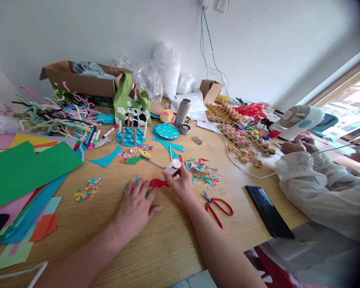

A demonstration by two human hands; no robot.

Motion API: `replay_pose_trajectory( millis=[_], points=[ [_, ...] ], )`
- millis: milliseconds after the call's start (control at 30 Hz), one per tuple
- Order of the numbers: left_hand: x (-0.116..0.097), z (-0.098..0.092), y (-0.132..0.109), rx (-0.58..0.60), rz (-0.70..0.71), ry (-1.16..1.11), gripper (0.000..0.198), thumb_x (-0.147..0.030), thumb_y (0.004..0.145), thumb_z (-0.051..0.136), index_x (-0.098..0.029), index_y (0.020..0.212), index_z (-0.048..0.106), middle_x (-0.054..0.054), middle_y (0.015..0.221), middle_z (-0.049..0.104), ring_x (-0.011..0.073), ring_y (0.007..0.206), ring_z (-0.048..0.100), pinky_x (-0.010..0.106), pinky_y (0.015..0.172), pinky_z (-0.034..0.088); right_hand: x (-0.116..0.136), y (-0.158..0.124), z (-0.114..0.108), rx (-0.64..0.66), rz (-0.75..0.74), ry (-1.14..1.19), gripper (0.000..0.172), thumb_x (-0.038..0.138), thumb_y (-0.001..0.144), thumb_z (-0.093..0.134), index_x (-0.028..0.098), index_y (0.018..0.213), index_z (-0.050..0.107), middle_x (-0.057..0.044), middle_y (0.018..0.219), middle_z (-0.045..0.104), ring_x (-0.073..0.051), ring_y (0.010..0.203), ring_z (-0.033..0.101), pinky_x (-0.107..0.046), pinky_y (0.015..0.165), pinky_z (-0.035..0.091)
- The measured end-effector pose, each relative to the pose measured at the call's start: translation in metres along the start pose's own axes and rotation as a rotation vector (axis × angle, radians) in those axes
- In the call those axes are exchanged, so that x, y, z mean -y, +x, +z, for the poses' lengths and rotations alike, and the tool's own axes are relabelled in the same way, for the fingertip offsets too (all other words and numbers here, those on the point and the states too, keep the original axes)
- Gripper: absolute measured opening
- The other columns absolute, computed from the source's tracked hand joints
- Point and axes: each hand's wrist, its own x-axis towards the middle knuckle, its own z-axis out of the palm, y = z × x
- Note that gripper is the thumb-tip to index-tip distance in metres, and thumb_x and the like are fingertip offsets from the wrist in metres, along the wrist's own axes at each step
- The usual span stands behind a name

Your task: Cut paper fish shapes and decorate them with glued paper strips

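My right hand [181, 186] grips a small white glue bottle [172, 166], tilted over a red paper cutout [159, 183]. Lying flat with its fingers spread, my left hand [138, 200] touches the cutout's left end and covers some small coloured pieces. To the right of my right hand sit a heap of thin paper scraps [201, 172] and red-handled pliers or snips [217, 206]. Several fish-shaped paper cutouts [135, 155] lie beyond my hands. On the left is a patch of tiny paper bits [90, 189].
Coloured paper sheets [33, 172] pile up at left, below pipe cleaners [63, 112]. At the back stand a panda bag [132, 106] and a steel flask [183, 112]. A phone [268, 210], a white fan [301, 120] and a co-worker's sleeves [312, 188] are at right.
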Motion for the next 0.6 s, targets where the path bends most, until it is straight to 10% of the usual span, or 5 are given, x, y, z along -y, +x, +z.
replay_pose_trajectory(
  millis=[600],
  points=[
    [-0.0009, -0.0017, 0.0005, 0.015, -0.007, 0.015, 0.046, -0.048, 0.089, 0.048, -0.020, 0.122, 0.063, 0.017, 0.129, 0.058, 0.0351, 0.127, 0.044, 0.056, 0.107, 0.031, 0.0009, -0.0010, -0.0008, 0.021, 0.011, -0.014, 0.020, 0.032, 0.070, 0.064, 0.021, 0.072, 0.048, 0.004, 0.063, 0.051, -0.012, 0.056, 0.046, -0.024, 0.053, 0.038]
  ],
)
